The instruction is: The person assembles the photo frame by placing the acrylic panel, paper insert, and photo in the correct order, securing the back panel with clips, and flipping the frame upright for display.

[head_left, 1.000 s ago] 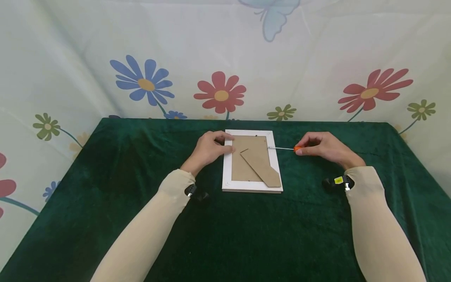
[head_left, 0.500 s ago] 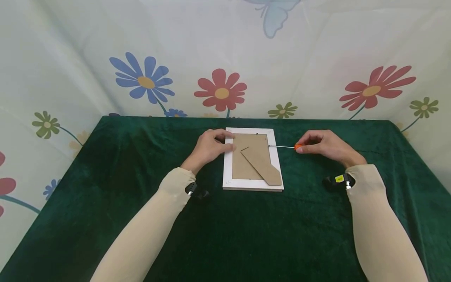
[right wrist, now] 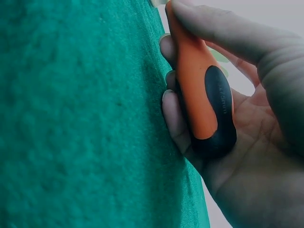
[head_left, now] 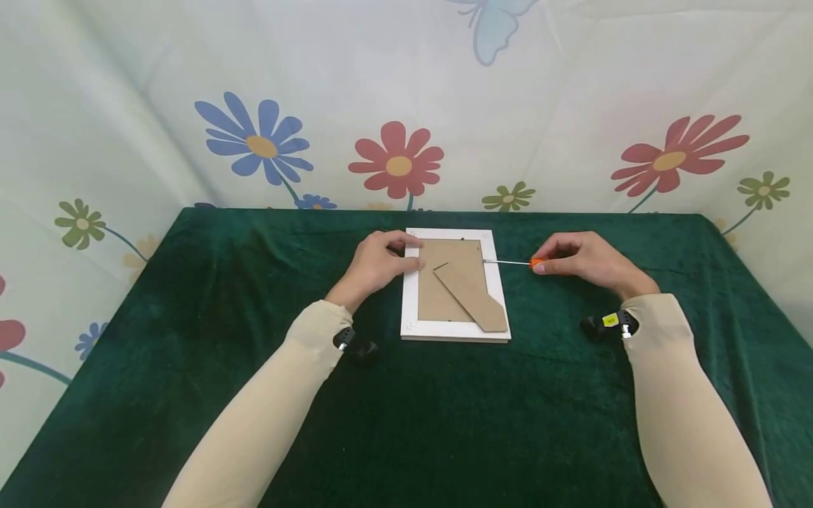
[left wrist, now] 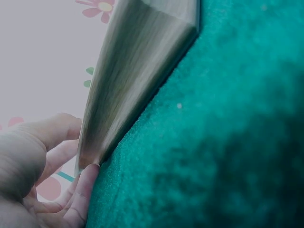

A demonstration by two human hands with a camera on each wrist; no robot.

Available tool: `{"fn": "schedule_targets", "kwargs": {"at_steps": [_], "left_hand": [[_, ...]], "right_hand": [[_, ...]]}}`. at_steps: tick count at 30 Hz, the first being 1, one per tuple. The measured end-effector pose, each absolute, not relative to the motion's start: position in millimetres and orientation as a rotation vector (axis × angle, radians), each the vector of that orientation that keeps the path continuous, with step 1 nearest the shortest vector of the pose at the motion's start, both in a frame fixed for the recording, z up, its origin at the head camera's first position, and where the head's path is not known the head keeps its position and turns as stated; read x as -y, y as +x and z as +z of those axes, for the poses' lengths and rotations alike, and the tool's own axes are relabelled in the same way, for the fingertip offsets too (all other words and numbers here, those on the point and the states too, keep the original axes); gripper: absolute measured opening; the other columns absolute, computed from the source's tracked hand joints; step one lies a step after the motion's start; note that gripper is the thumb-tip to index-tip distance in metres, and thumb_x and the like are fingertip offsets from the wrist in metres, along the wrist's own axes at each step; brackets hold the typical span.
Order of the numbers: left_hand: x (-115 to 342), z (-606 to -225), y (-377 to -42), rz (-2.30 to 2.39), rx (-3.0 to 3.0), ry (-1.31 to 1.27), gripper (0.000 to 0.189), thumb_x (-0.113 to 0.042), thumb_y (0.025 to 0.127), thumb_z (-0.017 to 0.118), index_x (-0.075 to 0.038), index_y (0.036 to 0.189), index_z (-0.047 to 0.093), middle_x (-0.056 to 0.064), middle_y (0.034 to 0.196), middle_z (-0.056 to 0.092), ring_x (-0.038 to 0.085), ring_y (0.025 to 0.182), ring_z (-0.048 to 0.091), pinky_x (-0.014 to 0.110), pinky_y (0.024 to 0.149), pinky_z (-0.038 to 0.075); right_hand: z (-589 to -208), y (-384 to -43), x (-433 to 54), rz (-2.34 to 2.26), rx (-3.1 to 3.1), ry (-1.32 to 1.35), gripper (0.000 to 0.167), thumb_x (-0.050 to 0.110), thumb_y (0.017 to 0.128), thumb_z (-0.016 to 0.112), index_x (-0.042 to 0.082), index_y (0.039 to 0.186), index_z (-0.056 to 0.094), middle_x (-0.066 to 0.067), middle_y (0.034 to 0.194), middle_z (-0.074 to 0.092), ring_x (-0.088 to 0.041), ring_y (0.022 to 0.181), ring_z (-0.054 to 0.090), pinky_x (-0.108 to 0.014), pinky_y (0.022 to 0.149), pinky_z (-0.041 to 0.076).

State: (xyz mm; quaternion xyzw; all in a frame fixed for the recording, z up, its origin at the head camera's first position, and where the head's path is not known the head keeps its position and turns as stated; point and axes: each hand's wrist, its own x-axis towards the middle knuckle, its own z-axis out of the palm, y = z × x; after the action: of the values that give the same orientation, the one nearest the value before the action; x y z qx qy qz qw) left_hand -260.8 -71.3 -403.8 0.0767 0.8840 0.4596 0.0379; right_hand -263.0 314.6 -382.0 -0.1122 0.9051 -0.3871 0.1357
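R hand [head_left: 587, 262] grips the screwdriver [right wrist: 194, 90] by its orange-and-black handle, thumb on the neck, fingers curled round the far side; L hand [head_left: 371, 264] pinches the L edge of the photo frame [head_left: 444, 330], thumb + index over the top face; main risk, I'd judge: tip slips off the frame's inner R edge if pushed too hard or too flat, & scratches the white border or gouges the backing board [head_left: 435, 302]; 2nd risk: frame slides or pivots on the green cloth [head_left: 444, 416] if L grip slackens, as only one side's held; pose: forearms reach in from either side, R hand low w/ the shaft approx. level, pointing at the frame; can't tell what the tip meets; frame lies back-up on the cloth, stand leg [head_left: 478, 298] slanting to the near R corner; flowered backdrop [head_left: 571, 85] behind.
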Motion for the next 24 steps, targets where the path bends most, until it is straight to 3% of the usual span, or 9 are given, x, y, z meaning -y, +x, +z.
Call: {"fn": "schedule_targets", "kwargs": {"at_steps": [24], "left_hand": [[70.4,-403.0,-259.9,1.393,-2.722,0.223,0.04,-0.03,0.092,0.084,-0.022,0.13,0.076,0.006,0.124,0.06,0.025,0.112,0.054,0.047,0.095,0.052]], "right_hand": [[-376.9,-260.8,-310.1,-1.116,-2.625,-0.312,0.033,0.036,0.096,0.082,0.01,0.116,0.078,-0.009,0.119,0.072,-0.031,0.104,0.058,-0.039,0.088,0.05]]}}
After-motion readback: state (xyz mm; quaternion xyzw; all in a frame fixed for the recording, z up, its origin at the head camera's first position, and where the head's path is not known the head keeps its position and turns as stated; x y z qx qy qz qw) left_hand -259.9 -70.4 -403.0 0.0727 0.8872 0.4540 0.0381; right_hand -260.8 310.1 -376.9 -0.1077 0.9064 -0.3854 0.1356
